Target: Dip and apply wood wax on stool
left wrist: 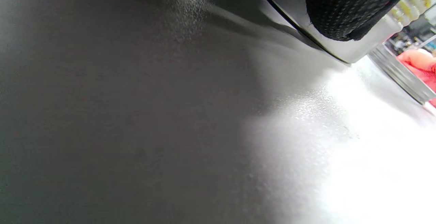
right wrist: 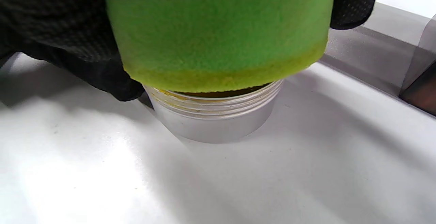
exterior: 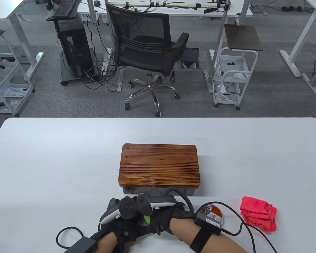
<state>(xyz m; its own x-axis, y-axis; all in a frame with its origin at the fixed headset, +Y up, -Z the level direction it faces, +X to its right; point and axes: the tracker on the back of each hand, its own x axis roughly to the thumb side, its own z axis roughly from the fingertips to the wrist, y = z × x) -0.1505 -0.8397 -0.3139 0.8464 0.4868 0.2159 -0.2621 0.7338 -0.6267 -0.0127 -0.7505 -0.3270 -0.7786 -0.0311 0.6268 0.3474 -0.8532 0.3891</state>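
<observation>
Right hand [exterior: 160, 218] at near bench edge, grip closed around round green foam sponge [right wrist: 221, 36], sponge pressed onto open mouth of threaded silver wax tin [right wrist: 214, 121]. Left hand [exterior: 121, 226] alongside, touching tin wall; how far grip is closed cannot tell. Brown striped wooden stool [exterior: 159, 164] just behind, mid-bench. Printed tin lid [exterior: 210, 214] and crumpled red cloth [exterior: 258, 213] toward right near edge of white bench [exterior: 55, 158].
</observation>
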